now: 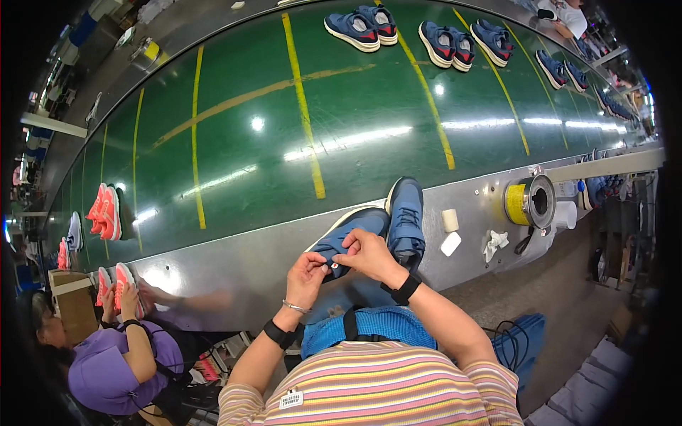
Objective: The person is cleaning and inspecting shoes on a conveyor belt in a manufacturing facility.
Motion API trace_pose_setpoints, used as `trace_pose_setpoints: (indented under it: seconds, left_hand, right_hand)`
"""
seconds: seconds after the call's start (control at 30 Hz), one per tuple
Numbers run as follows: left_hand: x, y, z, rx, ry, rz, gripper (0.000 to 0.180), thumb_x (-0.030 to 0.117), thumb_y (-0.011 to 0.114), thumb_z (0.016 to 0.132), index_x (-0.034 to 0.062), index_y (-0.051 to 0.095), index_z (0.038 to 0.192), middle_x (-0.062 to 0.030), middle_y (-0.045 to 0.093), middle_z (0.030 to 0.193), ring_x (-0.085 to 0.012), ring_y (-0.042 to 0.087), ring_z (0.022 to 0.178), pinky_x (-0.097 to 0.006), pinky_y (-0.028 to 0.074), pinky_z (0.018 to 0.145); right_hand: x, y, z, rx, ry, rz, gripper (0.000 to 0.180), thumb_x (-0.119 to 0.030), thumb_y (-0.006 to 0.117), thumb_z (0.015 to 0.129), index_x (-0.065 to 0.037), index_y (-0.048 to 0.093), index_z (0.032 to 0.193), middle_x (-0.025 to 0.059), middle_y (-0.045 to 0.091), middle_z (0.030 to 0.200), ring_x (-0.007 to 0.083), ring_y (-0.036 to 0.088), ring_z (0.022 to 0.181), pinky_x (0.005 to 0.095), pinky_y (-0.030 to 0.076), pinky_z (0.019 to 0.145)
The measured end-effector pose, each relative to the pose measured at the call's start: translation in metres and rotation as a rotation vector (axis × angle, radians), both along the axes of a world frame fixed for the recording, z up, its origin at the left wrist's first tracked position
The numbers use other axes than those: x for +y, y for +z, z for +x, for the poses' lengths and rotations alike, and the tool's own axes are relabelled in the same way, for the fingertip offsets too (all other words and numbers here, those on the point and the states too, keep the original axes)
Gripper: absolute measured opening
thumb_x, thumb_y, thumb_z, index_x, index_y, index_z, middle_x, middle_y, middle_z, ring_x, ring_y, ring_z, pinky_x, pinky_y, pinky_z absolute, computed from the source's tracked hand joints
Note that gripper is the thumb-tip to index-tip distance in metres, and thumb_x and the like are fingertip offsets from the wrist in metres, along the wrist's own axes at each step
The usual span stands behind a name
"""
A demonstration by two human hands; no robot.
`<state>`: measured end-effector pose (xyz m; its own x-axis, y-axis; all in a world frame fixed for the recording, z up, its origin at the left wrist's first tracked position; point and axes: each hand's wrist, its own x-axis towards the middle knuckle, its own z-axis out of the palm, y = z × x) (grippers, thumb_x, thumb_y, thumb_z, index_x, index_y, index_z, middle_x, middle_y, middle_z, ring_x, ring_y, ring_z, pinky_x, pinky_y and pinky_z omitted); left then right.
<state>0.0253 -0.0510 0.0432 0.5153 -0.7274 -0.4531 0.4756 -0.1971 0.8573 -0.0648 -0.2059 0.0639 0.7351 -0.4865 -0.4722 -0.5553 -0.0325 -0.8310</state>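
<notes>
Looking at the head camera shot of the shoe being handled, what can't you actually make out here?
Head view:
- Small tag pinched between left hand and right hand: too small to read its detail.
- Near blue shoe: its near part is covered by both hands.
- Second blue shoe: its heel is hidden behind the right wrist.
- Shoes far down the belt: shrunk and bent at the rim.

Shoe factory assembly line, long green conveyor belt with yellow lines, pairs of blue shoes spaced along it, pink shoes further left, metal table edge beside the belt, a co-worker seated nearby
</notes>
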Motion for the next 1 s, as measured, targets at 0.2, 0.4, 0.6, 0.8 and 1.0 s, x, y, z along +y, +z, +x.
trace_pose_setpoints:
  seconds: [0.2, 0.4, 0.6, 0.8, 1.0]
  left_hand:
    - [-0.005, -0.002, 0.001, 0.055, -0.01, -0.031, 0.017, -0.005, 0.052, 0.08, 0.0018, 0.048, 0.095, -0.0036, 0.054, 0.087, -0.0099, 0.056, 0.079, -0.023, 0.049, 0.076]
    - [-0.01, 0.007, 0.006, 0.061, 0.053, 0.131, 0.01, 0.004, 0.058, 0.082, 0.0034, 0.05, 0.088, -0.0029, 0.056, 0.077, -0.0093, 0.058, 0.071, -0.021, 0.05, 0.063]
    - [-0.013, 0.012, 0.007, -0.028, 0.116, 0.245, 0.018, 0.012, 0.063, 0.08, 0.0057, 0.046, 0.083, -0.0019, 0.055, 0.071, -0.0083, 0.055, 0.061, -0.02, 0.048, 0.053]
    - [-0.011, 0.016, -0.003, 0.15, 0.268, 0.18, 0.022, 0.013, 0.064, 0.079, 0.0045, 0.046, 0.088, -0.0036, 0.056, 0.072, -0.0113, 0.056, 0.063, -0.025, 0.049, 0.058]
    - [0.021, 0.032, -0.016, 0.372, 0.424, 0.246, 0.021, 0.012, 0.063, 0.08, 0.0018, 0.048, 0.092, -0.008, 0.059, 0.082, -0.0154, 0.058, 0.071, -0.028, 0.049, 0.067]
  right_hand:
    - [-0.004, -0.002, 0.001, 0.067, 0.006, -0.007, 0.027, -0.015, 0.071, 0.071, 0.002, 0.055, 0.085, 0.0035, 0.055, 0.063, 0.0088, 0.055, 0.055, 0.0239, 0.047, 0.047]
    - [0.006, 0.026, -0.037, -0.274, -0.352, 0.067, 0.017, -0.013, 0.064, 0.078, -0.002, 0.057, 0.09, 0.0012, 0.057, 0.069, 0.0063, 0.053, 0.062, 0.0218, 0.045, 0.057]
    - [-0.042, -0.021, -0.148, 0.237, -0.764, -0.644, 0.037, -0.019, 0.063, 0.078, 0.001, 0.045, 0.102, 0.0164, 0.047, 0.095, 0.0261, 0.05, 0.084, 0.0345, 0.041, 0.076]
    - [-0.059, -0.083, -0.169, 0.299, -0.716, -0.661, 0.041, -0.019, 0.068, 0.07, -0.001, 0.048, 0.101, 0.0192, 0.058, 0.088, 0.0354, 0.058, 0.078, 0.0393, 0.045, 0.071]
    - [-0.016, 0.041, -0.124, -0.285, -0.709, 0.19, 0.014, -0.011, 0.045, 0.09, -0.004, 0.039, 0.1, 0.0084, 0.054, 0.073, 0.0123, 0.055, 0.059, 0.021, 0.045, 0.049]
